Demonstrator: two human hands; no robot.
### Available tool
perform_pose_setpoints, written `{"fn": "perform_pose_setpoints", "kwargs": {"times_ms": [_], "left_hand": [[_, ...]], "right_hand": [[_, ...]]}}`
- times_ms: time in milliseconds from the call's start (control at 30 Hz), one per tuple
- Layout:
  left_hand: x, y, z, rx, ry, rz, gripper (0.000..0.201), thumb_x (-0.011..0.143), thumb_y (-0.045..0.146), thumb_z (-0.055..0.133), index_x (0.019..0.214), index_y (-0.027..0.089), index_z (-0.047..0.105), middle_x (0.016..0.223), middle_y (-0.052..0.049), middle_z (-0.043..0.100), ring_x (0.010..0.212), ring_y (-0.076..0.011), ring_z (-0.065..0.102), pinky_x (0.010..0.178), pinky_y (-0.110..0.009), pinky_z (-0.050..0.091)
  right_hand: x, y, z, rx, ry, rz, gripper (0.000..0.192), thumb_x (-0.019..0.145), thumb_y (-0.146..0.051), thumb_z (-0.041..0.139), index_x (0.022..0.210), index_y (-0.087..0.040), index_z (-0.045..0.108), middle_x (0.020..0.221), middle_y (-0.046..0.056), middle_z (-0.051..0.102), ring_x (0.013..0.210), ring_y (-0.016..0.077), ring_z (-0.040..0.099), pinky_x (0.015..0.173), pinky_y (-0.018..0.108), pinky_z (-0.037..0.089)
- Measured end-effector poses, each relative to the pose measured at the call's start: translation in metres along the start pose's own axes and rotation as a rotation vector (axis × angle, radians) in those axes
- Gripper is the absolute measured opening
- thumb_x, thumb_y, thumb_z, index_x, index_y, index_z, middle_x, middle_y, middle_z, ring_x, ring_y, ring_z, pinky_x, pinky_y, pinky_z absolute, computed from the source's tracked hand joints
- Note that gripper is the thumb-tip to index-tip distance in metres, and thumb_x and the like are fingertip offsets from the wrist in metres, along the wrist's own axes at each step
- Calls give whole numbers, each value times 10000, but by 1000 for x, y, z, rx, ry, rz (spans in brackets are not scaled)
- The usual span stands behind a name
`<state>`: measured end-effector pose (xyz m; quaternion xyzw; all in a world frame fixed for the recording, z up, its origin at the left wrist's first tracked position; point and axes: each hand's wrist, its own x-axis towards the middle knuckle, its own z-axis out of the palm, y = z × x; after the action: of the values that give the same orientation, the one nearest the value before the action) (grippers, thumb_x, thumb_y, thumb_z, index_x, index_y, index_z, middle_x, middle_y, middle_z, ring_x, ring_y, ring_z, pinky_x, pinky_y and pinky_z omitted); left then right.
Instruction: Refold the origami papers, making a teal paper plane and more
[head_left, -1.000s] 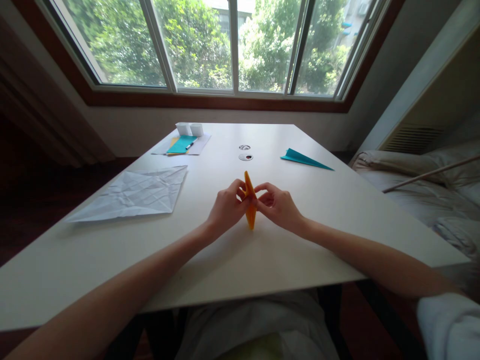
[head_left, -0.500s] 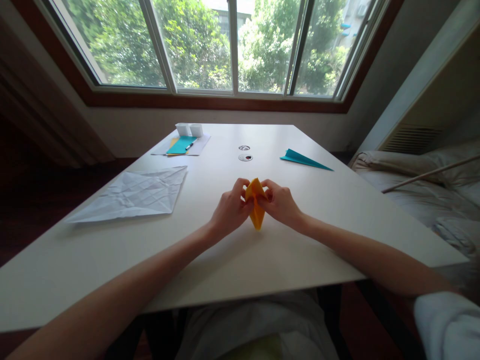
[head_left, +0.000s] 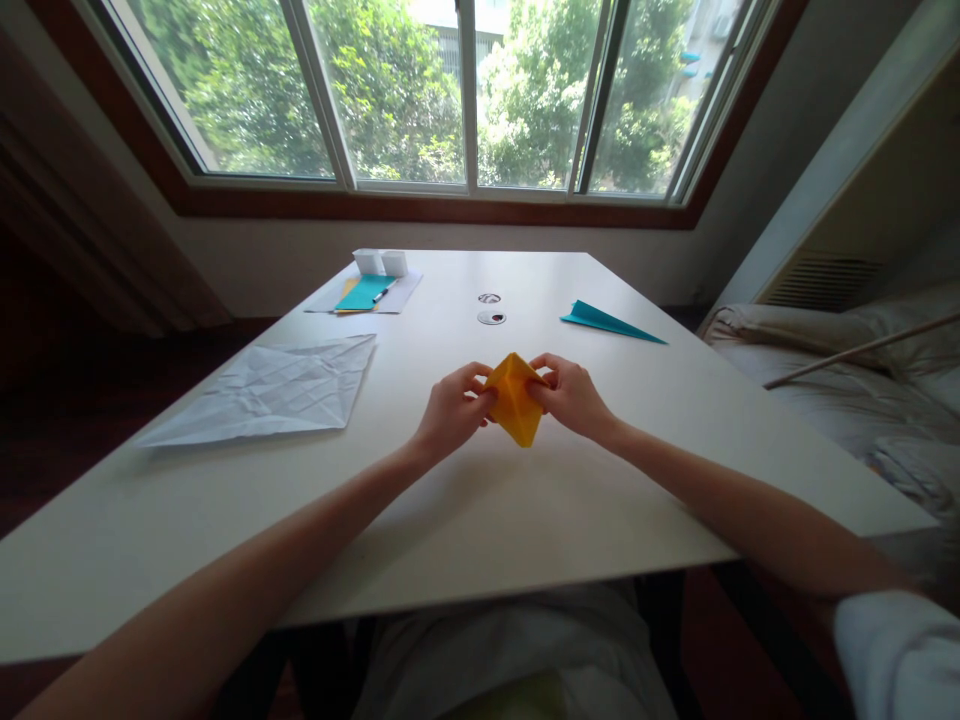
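A folded piece of yellow paper (head_left: 516, 402), now diamond-shaped, is held up over the white table (head_left: 600, 500) in the middle of the view. My left hand (head_left: 454, 405) pinches its left corner between thumb and fingers. On the opposite side, my right hand (head_left: 571, 395) grips the right corner the same way, thumb on the near face. The back of the paper and some fingertips behind it are hidden.
A creased white sheet (head_left: 277, 390) lies to the left. Further back are teal paper (head_left: 364, 293), a pen (head_left: 384, 291) and two small white containers (head_left: 381, 263). A teal folded paper plane (head_left: 611, 322) rests at right, near two round table inserts (head_left: 491, 317).
The yellow paper has gone from a narrow, pinched shape to a wider, flatter diamond. My hands have moved slightly apart, both keeping hold of it.
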<state>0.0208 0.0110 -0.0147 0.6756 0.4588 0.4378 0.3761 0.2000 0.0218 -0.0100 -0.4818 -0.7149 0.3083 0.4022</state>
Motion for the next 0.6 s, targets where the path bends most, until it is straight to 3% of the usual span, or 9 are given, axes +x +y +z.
{"fn": "perform_pose_setpoints", "kwargs": {"times_ms": [167, 267, 433, 533, 600], "left_hand": [[8, -4, -10, -376, -148, -270, 232, 730, 306, 623, 872, 128, 582, 754, -57, 661, 587, -118, 631, 489, -183, 489], [11, -7, -17, -462, -221, -326, 233, 749, 299, 623, 911, 133, 616, 852, -85, 668, 643, -119, 640, 523, -180, 499], [11, -6, -31, -540, -341, -366, 287, 761, 324, 615, 999, 166, 642, 962, -102, 662, 716, -150, 647, 551, -209, 515], [10, -3, -36, -566, -389, -407, 401, 781, 480, 541, 1012, 171, 650, 1034, -107, 641, 771, -171, 634, 572, -235, 520], [10, -4, -35, -476, -353, -389, 437, 771, 516, 531, 1021, 177, 648, 1046, -94, 631, 793, -166, 617, 577, -227, 508]], "right_hand": [[6, 10, -1, 401, -153, 186, 231, 757, -310, 609, 915, -165, 524, 735, 35, 656, 605, 130, 626, 505, 234, 523], [7, 13, -5, 559, -260, 206, 321, 723, -363, 661, 956, -174, 549, 825, 36, 653, 697, 133, 639, 601, 257, 553], [8, 14, -16, 668, -413, 155, 365, 752, -421, 621, 1027, -182, 602, 1003, 59, 633, 867, 153, 621, 761, 286, 530], [10, 18, -18, 681, -401, 167, 431, 830, -525, 447, 1001, -174, 630, 1004, 74, 634, 882, 159, 609, 747, 280, 517], [11, 23, -16, 618, -377, 175, 439, 851, -520, 404, 991, -173, 633, 1009, 77, 630, 877, 161, 602, 719, 273, 510]]}}
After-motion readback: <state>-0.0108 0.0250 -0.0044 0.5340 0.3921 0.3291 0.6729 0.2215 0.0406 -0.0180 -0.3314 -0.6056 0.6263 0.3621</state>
